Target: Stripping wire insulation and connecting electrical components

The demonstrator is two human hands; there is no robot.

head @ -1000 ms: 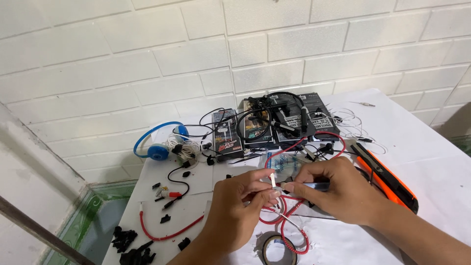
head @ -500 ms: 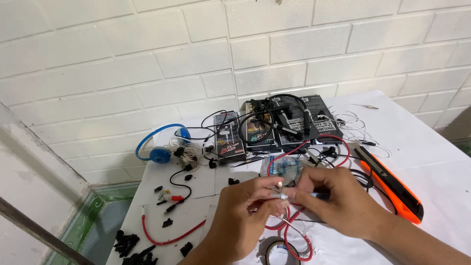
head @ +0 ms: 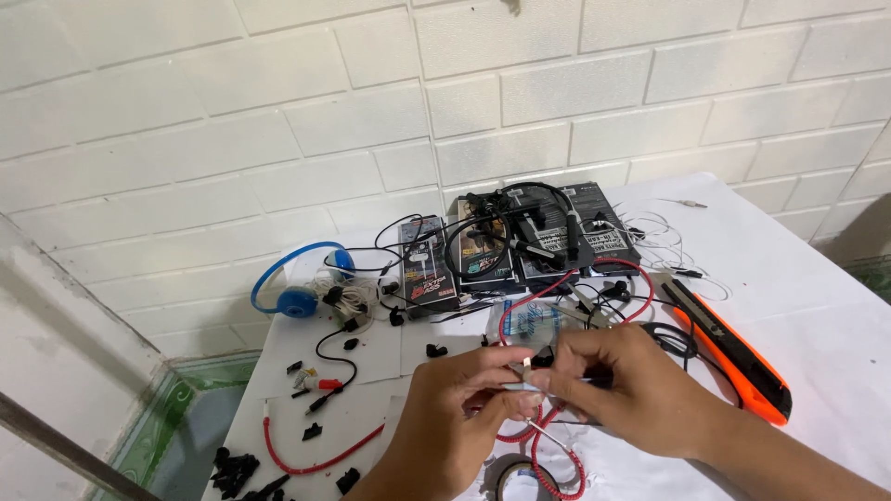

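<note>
My left hand [head: 455, 417] and my right hand [head: 631, 390] meet over the white table [head: 817, 315], fingertips pinched together on a small plug at the end of a thin cable [head: 524, 369]. A red cable [head: 548, 445] loops out from under both hands and arcs up behind them. What lies inside my palms is hidden.
An orange and black utility knife [head: 733, 348] lies right of my right hand. Black packaged boxes with black headphones [head: 529, 237] stand at the wall. Blue headphones [head: 297, 288], a loose red wire [head: 316, 455], small black parts [head: 237, 468] and a tape roll [head: 515, 482] lie around.
Both hands have drawn closer together and lower over the table, and the white plug that stuck up from my left fingers is now pinched between both hands.
</note>
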